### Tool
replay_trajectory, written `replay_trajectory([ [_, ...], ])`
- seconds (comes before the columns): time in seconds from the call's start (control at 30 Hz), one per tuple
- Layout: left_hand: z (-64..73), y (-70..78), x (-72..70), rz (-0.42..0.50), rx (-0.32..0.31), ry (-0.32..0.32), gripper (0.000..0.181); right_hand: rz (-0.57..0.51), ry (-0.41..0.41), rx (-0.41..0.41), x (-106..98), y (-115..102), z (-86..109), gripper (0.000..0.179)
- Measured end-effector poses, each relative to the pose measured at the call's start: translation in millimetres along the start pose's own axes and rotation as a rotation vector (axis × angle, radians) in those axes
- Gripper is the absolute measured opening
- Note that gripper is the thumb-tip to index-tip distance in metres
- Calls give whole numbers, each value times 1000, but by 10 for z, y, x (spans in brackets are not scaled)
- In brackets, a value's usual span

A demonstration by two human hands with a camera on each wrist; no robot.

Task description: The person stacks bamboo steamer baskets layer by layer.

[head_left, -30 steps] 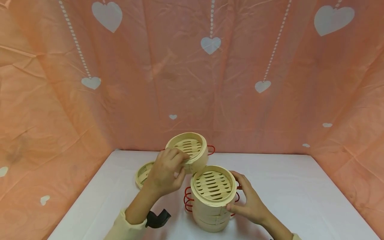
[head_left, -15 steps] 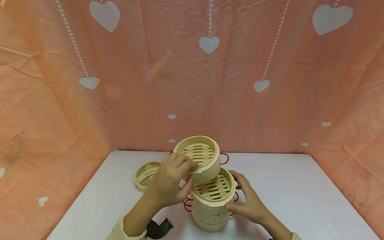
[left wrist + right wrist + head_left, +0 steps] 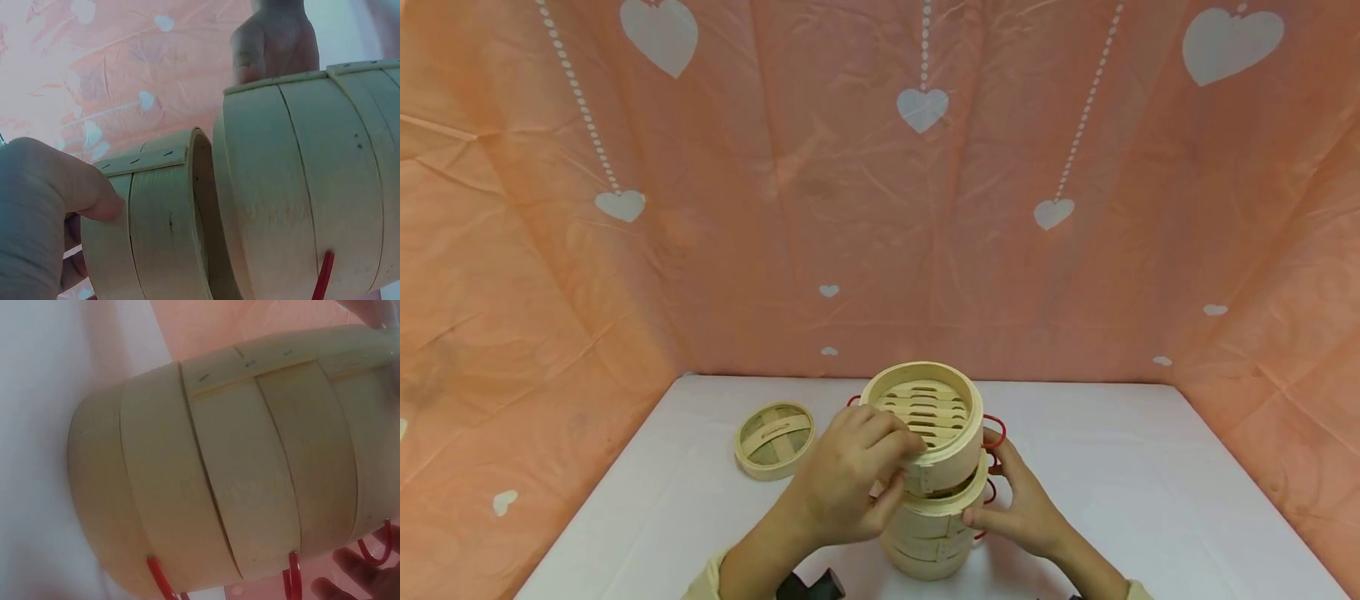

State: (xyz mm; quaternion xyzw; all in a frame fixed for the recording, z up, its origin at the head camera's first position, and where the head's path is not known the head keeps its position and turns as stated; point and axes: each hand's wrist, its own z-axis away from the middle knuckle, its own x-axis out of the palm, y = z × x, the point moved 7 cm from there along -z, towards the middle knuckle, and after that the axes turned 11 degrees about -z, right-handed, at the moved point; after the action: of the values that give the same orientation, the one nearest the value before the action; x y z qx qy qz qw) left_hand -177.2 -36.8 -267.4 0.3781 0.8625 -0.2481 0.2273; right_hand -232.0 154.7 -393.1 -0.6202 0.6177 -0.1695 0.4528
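My left hand [image 3: 853, 475] pinches the near rim of a round bamboo steamer basket [image 3: 951, 475], thumb outside and fingers over the edge. This basket has a slatted base and red side handles. It sits tilted over the top of a stack of similar baskets [image 3: 925, 546]; in the left wrist view a wedge-shaped gap shows between the held basket [image 3: 159, 219] and the stack [image 3: 269, 187]. My right hand [image 3: 1026, 512] grips the stack's upper right side, its thumb in front and fingers behind. Red handles [image 3: 294, 575] line the stack in the right wrist view.
A round bamboo lid [image 3: 775, 442] with a crossing strap lies on the white table [image 3: 1112, 467], left of the stack. A black object [image 3: 811, 586] is at my left wrist. A pink cloth with white hearts [image 3: 880, 233] hangs behind the table.
My left hand has brought the basket right, nearer and down, from behind the stack's left side to over its top. The lid is now fully uncovered. My right hand stays on the stack.
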Motion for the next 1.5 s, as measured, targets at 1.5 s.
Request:
replay_trajectory([
  [1.5,55,162,97,-28,57,-17,33,-9,17,80,5,-18,26,85],
])
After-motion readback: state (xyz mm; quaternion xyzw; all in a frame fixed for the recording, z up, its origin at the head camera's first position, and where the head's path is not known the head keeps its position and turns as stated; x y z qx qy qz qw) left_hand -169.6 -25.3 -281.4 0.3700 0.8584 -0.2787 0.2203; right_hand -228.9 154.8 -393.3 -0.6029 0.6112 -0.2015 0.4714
